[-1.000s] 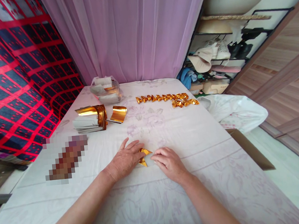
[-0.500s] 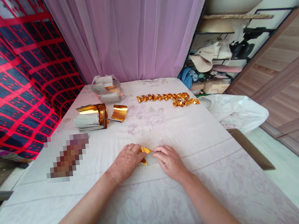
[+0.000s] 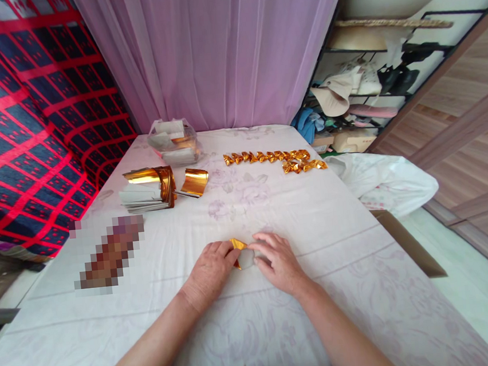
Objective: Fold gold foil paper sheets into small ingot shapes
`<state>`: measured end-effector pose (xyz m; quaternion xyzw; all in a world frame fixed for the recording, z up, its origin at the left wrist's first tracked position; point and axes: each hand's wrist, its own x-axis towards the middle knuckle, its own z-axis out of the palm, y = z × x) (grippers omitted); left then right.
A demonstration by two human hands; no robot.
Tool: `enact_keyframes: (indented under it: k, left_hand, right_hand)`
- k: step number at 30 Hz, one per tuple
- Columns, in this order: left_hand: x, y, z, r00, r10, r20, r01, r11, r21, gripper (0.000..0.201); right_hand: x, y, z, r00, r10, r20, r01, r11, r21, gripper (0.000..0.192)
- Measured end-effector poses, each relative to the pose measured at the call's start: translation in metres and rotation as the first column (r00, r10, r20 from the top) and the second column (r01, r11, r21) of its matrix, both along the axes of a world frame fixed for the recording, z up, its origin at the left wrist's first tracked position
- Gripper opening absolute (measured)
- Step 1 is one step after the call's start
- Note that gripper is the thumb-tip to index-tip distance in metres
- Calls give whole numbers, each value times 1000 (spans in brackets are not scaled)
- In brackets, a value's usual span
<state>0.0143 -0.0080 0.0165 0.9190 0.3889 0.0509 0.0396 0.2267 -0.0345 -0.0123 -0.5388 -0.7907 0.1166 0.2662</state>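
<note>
- Pinched at its left side, the gold foil piece (image 3: 238, 243) sits in our left hand (image 3: 211, 268), whose curled fingers and thumb close over it and hide much of its shape.
- Our right hand (image 3: 278, 263) is looser: thumb and forefinger stand a little apart, with a fingertip at the piece's right edge. We see no firm pinch there.
- We have the piece low over the near-middle of the table (image 3: 346, 305), between our two hands; a pale grey underside shows beside the gold, though its outline is hard to make out.
- We judge the step in hand to be folding: a corner or flap is being shaped, the left hand steadying and the right working the edge.
- As we read it, the next move calls for the left hand to keep its hold while the right lines up the edge and presses a crease.
- Farther off, we have finished-looking folded gold pieces (image 3: 263, 157) in a row at the right, and at the left a stack of foil sheets (image 3: 147, 196) with a loose sheet (image 3: 195, 182) just beside it.
</note>
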Motion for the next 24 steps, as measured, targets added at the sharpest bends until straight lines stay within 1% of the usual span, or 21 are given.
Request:
enact_keyframes:
  k: [6, 10, 12, 14, 17, 22, 24]
  left_hand:
    - [6, -6, -9, 999, 47, 28, -49, 995, 83, 24]
    - [9, -7, -14, 995, 70, 76, -78, 991, 107, 21]
    - [9, -6, -14, 991, 73, 109, -83, 992, 92, 22]
    - [7, -5, -13, 989, 70, 131, -79, 995, 66, 21]
    - [4, 0, -11, 987, 52, 149, -56, 998, 22, 22]
    - [-4, 9, -7, 976, 1, 216, 16, 997, -78, 25]
    - [-7, 12, -7, 971, -12, 238, 35, 995, -92, 28]
  right_hand:
    - [1, 1, -4, 1000, 17, 12, -18, 999, 28, 34]
    - [0, 3, -8, 998, -55, 6, 55, 996, 69, 36]
    - [-1, 3, -8, 995, -98, 25, 96, 993, 70, 38]
    - [-2, 2, -7, 992, -111, 60, 108, 993, 51, 42]
    - [-1, 1, -5, 992, -96, 85, 94, 995, 21, 43]
    - [1, -1, -5, 996, -49, 70, 51, 999, -17, 43]
    - [2, -1, -5, 997, -27, 67, 29, 999, -22, 44]
